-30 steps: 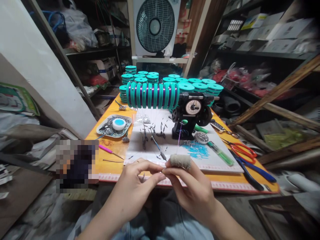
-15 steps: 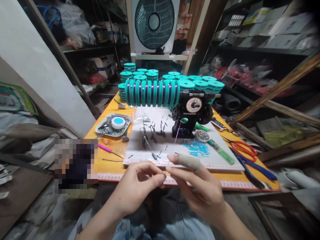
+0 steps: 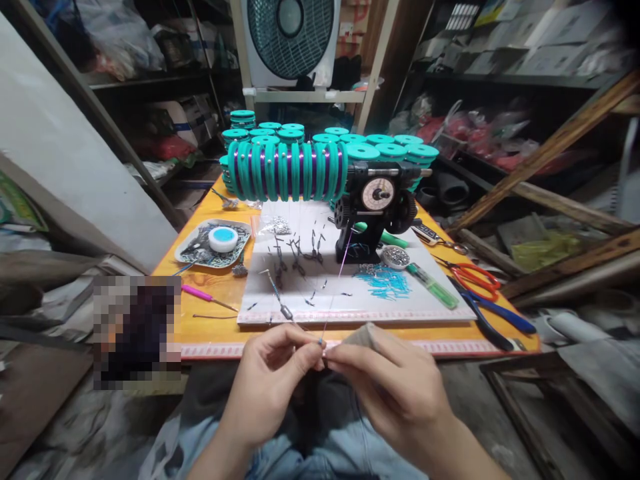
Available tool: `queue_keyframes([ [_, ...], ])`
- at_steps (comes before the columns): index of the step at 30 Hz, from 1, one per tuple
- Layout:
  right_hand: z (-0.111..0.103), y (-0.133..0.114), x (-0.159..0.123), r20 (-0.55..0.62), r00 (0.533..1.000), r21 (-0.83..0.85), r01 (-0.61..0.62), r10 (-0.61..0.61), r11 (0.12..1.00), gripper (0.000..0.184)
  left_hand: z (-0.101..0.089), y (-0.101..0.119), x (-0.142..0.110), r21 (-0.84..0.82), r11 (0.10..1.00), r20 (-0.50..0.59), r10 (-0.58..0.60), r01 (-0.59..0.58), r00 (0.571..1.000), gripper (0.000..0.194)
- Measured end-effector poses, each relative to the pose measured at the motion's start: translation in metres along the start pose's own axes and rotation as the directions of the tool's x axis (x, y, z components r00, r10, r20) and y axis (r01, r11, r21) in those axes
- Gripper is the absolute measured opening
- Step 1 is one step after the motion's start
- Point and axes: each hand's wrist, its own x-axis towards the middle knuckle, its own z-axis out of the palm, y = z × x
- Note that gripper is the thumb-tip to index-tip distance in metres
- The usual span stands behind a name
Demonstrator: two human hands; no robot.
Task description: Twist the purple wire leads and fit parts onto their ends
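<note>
My left hand (image 3: 280, 367) is closed in a pinch on a thin purple fishing line (image 3: 341, 275), with a tiny blue piece showing at the fingertips. The line slants down from the black winding machine (image 3: 377, 193) to my hands. Close against it, my right hand (image 3: 395, 373) pinches the line's lower end, which is mostly hidden by the fingers. A grey sleeve covers one finger of that hand. Just beyond my left hand, a swivel (image 3: 286, 311) with a thin leader lies on the white board (image 3: 345, 310). Teal line spools (image 3: 287, 170) sit in a row on the machine's shaft.
More teal spools (image 3: 363, 151) are stacked behind. On the board lie blue tube pieces (image 3: 385, 285), a dish of small metal parts (image 3: 395, 257) and a green case (image 3: 434, 287). Blue-handled pliers (image 3: 505, 316) and orange scissors (image 3: 475, 280) are right; a patterned tray (image 3: 185, 252) and pink-handled hook (image 3: 197, 293) left.
My right hand has come in to my left, its raised finger now bent down into a pinch. The purple line now reaches the fingertips. The view has shifted slightly.
</note>
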Motion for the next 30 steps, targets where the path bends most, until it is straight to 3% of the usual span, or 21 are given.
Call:
queue_keyframes([
  [3,-0.008,0.004,0.002,-0.049,0.983,-0.105,0.172,-0.178,0.979,0.025,0.0,0.004,-0.002,0.124,0.987,-0.042,0.104,-0.099,0.994,0.014],
  [6,-0.012,0.007,0.01,-0.04,0.972,-0.026,0.23,-0.231,0.973,0.027,0.002,0.01,-0.004,0.301,0.914,-0.034,0.296,-0.273,0.955,0.011],
  [10,-0.011,0.009,0.027,0.056,0.96,0.092,0.269,-0.274,0.959,0.026,0.002,0.018,-0.006,0.529,0.682,0.071,0.557,-0.505,0.827,0.017],
  [12,-0.009,0.009,0.035,0.091,0.949,0.066,0.298,-0.303,0.952,0.025,0.001,0.021,-0.006,0.63,0.522,0.14,0.653,-0.575,0.745,0.02],
  [14,-0.006,0.008,0.041,0.093,0.964,0.025,0.249,-0.25,0.968,0.025,0.0,0.023,-0.006,0.716,0.361,0.204,0.71,-0.598,0.674,0.021],
  [16,-0.003,0.007,0.047,0.093,0.983,0.024,0.159,-0.161,0.987,0.024,-0.002,0.025,-0.005,0.78,0.223,0.257,0.738,-0.585,0.624,0.021],
  [19,0.0,0.003,0.055,0.121,0.988,0.071,0.09,-0.098,0.993,0.019,-0.005,0.03,-0.004,0.821,0.078,0.329,0.744,-0.565,0.581,0.022],
  [25,0.0,-0.001,0.065,0.132,0.989,0.119,0.052,-0.068,0.992,0.014,-0.014,0.038,-0.003,0.826,-0.112,0.441,0.739,-0.552,0.509,0.02],
  [27,-0.001,-0.001,0.067,0.144,0.988,0.128,0.042,-0.061,0.991,0.015,-0.019,0.039,0.0,0.77,-0.2,0.54,0.71,-0.606,0.452,0.019],
  [30,-0.002,0.001,0.07,0.171,0.983,0.165,0.037,-0.065,0.986,0.015,-0.025,0.041,0.006,0.632,-0.32,0.693,0.64,-0.705,0.331,0.018],
])
